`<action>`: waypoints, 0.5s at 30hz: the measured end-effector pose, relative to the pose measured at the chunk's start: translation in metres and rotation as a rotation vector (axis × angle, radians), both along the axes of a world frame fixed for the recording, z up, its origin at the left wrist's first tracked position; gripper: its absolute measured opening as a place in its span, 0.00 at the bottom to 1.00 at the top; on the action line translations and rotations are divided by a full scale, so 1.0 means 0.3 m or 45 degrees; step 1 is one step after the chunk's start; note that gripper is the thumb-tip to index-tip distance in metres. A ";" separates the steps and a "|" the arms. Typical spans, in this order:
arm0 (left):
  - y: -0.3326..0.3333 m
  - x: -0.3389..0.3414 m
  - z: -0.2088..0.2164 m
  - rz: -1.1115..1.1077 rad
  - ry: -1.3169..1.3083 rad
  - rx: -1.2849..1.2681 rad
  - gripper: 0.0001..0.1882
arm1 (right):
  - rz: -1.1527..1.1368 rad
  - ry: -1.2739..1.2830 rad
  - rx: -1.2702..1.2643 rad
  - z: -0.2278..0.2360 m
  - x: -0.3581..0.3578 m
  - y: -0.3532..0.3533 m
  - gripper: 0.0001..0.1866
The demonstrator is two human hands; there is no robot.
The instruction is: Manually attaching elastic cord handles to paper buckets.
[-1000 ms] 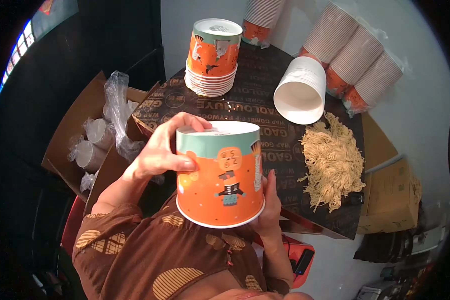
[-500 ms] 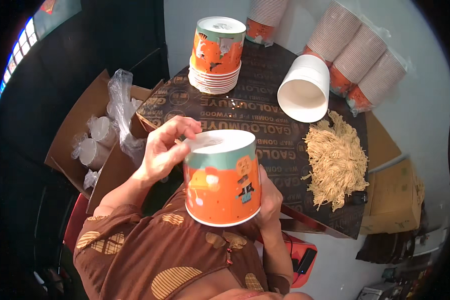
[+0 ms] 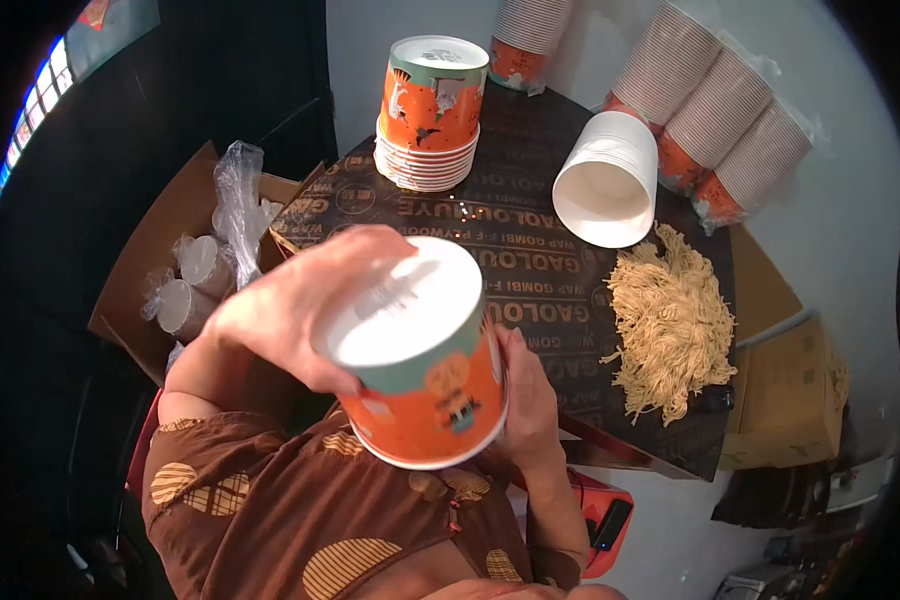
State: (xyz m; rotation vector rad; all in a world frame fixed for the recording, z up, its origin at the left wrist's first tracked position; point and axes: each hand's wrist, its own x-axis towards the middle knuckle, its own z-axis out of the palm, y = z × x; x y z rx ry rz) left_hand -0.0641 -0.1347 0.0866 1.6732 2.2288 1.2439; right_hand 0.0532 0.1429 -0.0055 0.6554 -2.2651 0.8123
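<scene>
An orange paper bucket (image 3: 420, 420) with a green band and a cartoon figure is held upside down in front of my chest, its white base tilted up. My left hand (image 3: 280, 305) wraps over the base end from the left, thumb on the near side and fingers on the far side. Against the bucket's right wall my right hand (image 3: 530, 400) is pressed, part of it hidden behind the wall. Beyond, a stack of upside-down orange buckets (image 3: 432, 105) stands on the dark table (image 3: 515, 235). White paper tubs (image 3: 610, 165) lie nested on their side, mouth toward me.
A heap of beige cords (image 3: 673, 325) lies at the table's right. Plastic-wrapped bucket stacks (image 3: 720, 125) lean along the wall. On the left, an open cardboard box (image 3: 155, 235) holds wrapped white rolls. Another carton (image 3: 785, 395) sits right of the table, a red stool (image 3: 610, 500) below.
My left hand has moved from the base's edge to a wide grip around the base end. The bucket has tipped, its base now facing more toward me.
</scene>
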 end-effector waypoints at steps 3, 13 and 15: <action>-0.074 -0.009 0.074 0.396 -0.533 0.434 0.58 | -0.173 -0.163 0.060 0.026 0.008 0.059 0.39; -0.410 -0.470 0.298 1.201 0.089 0.392 0.48 | -0.706 -0.220 -0.329 -0.188 0.073 0.350 0.17; -0.377 -0.568 0.323 1.267 0.174 0.428 0.55 | -0.740 -0.252 -0.451 -0.194 0.071 0.356 0.14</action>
